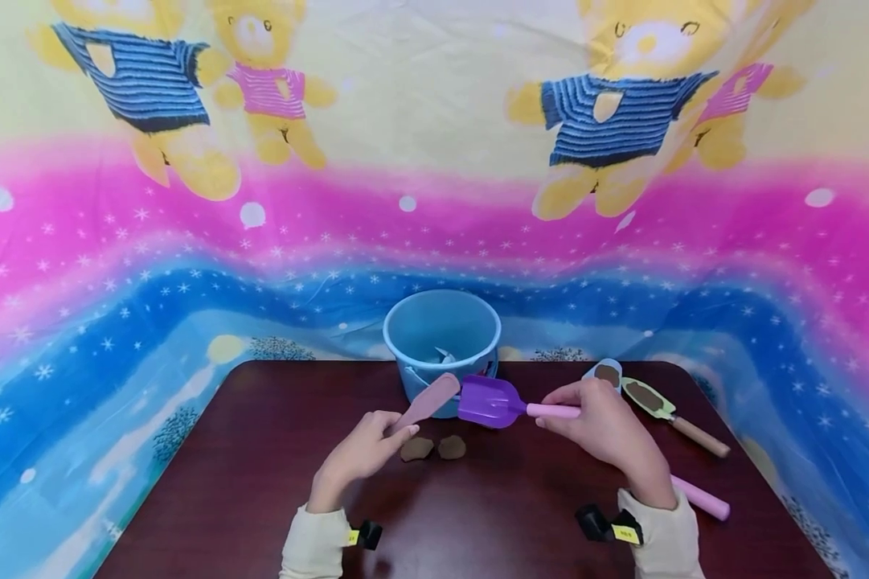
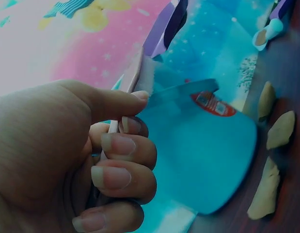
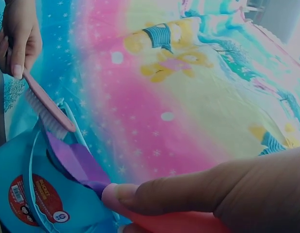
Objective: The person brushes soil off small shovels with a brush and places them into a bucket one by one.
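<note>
My left hand grips a pink brush by its handle. White bristles show on the brush's underside in the right wrist view. In my right hand is the pink handle of a purple toy shovel. The brush's bristles lie right at the shovel blade's edge. Both tools are held up in front of a light-blue bucket, overlapping its front rim in the head view. Something pale blue lies inside the bucket. Brown lumps sit on the table before it.
On the dark table, a green trowel with a wooden handle and a light-blue scoop both bear brown material at the right. A pink handle sticks out behind the right wrist. Printed cloth hangs around the table.
</note>
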`<state>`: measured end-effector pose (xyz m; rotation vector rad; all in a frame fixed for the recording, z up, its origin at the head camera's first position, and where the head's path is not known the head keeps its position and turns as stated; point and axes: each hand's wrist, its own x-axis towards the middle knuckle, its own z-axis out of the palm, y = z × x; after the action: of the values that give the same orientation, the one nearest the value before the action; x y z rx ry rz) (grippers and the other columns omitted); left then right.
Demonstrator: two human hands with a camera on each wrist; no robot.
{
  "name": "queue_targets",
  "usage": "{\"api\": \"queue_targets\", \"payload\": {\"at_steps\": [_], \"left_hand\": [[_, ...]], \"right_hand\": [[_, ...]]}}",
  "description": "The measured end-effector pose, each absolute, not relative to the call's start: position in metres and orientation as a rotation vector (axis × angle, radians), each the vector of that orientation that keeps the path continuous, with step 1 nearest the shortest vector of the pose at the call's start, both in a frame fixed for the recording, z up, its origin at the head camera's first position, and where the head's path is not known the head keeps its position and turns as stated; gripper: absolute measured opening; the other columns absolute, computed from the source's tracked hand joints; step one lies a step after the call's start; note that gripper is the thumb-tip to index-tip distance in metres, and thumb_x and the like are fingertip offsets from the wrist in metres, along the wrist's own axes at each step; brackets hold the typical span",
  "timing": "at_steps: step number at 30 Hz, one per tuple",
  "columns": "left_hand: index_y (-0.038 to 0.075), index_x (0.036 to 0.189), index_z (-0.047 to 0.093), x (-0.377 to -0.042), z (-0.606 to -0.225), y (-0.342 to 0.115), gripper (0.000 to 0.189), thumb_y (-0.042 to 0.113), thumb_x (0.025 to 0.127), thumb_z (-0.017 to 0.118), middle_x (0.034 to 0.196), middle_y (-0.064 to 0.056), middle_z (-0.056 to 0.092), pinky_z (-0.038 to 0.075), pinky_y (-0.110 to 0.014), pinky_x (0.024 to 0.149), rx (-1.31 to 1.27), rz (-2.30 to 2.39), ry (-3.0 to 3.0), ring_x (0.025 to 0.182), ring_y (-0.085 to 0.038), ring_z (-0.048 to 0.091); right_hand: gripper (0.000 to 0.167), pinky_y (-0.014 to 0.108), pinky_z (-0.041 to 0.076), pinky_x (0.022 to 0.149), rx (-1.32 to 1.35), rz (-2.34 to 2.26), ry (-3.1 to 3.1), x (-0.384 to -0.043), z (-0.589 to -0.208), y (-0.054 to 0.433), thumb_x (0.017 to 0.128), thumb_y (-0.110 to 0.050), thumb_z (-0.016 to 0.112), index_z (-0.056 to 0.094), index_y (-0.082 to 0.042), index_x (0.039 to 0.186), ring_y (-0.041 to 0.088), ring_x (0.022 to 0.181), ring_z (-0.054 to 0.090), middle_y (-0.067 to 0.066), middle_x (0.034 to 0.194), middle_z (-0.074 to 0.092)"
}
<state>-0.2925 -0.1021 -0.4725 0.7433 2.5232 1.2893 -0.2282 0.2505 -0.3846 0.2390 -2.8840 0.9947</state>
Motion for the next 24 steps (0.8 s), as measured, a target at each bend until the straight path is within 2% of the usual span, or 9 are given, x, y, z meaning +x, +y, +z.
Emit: {"api": "queue_targets", "payload": {"at_steps": [4, 7, 10, 16, 21, 24], "left_hand": [[0.011, 0.092, 0.068, -0.291, -0.469, -0.108, 0.028, 0.035, 0.104, 0.059, 0.060, 0.002, 0.043, 0.032, -0.024, 0.046, 0.709, 1.357, 2.480, 0.049, -0.009, 0.035], [0.010, 0.097, 0.068, -0.290, -0.466, -0.112, 0.028, 0.036, 0.103, 0.060, 0.060, -0.001, 0.045, 0.034, -0.024, 0.047, 0.686, 1.426, 2.442, 0.049, -0.009, 0.037], [0.009, 0.098, 0.066, -0.290, -0.464, -0.116, 0.028, 0.036, 0.103, 0.061, 0.060, -0.002, 0.046, 0.036, -0.025, 0.047, 0.680, 1.474, 2.413, 0.049, -0.009, 0.038], [0.008, 0.099, 0.065, -0.289, -0.461, -0.123, 0.025, 0.031, 0.104, 0.059, 0.061, -0.003, 0.046, 0.038, -0.025, 0.050, 0.665, 1.549, 2.360, 0.050, -0.010, 0.040], [0.007, 0.098, 0.064, -0.291, -0.458, -0.127, 0.024, 0.029, 0.104, 0.059, 0.061, -0.003, 0.046, 0.038, -0.026, 0.049, 0.669, 1.566, 2.371, 0.050, -0.010, 0.040], [0.006, 0.096, 0.064, -0.292, -0.457, -0.128, 0.024, 0.028, 0.104, 0.060, 0.061, -0.004, 0.046, 0.038, -0.026, 0.049, 0.685, 1.558, 2.398, 0.050, -0.010, 0.040]], "right_hand": [[0.024, 0.032, 0.051, 0.066, 0.276, 0.990, -2.904, -0.228, -0.386, 0.252, 0.087, -0.029, 0.082, 0.080, -0.013, 0.105, 0.012, 0.073, 0.062, -0.005, 0.081, 0.072], [0.019, 0.029, 0.045, 0.059, 0.307, 0.988, -2.941, -0.229, -0.388, 0.252, 0.090, -0.029, 0.078, 0.080, -0.016, 0.103, 0.011, 0.061, 0.051, -0.005, 0.067, 0.061], [0.017, 0.028, 0.040, 0.055, 0.330, 0.978, -2.965, -0.229, -0.389, 0.251, 0.093, -0.029, 0.075, 0.079, -0.016, 0.103, 0.012, 0.054, 0.041, -0.004, 0.058, 0.049], [0.015, 0.028, 0.039, 0.058, 0.414, 0.954, -2.956, -0.229, -0.392, 0.249, 0.099, -0.030, 0.068, 0.075, -0.017, 0.104, 0.008, 0.054, 0.037, -0.006, 0.059, 0.042], [0.025, 0.029, 0.039, 0.063, 0.493, 0.908, -2.958, -0.228, -0.390, 0.248, 0.103, -0.034, 0.060, 0.069, -0.014, 0.116, 0.008, 0.063, 0.044, -0.006, 0.072, 0.049], [0.023, 0.030, 0.039, 0.065, 0.502, 0.901, -2.960, -0.228, -0.390, 0.246, 0.103, -0.030, 0.061, 0.063, -0.015, 0.119, 0.011, 0.067, 0.047, -0.005, 0.079, 0.053]]}}
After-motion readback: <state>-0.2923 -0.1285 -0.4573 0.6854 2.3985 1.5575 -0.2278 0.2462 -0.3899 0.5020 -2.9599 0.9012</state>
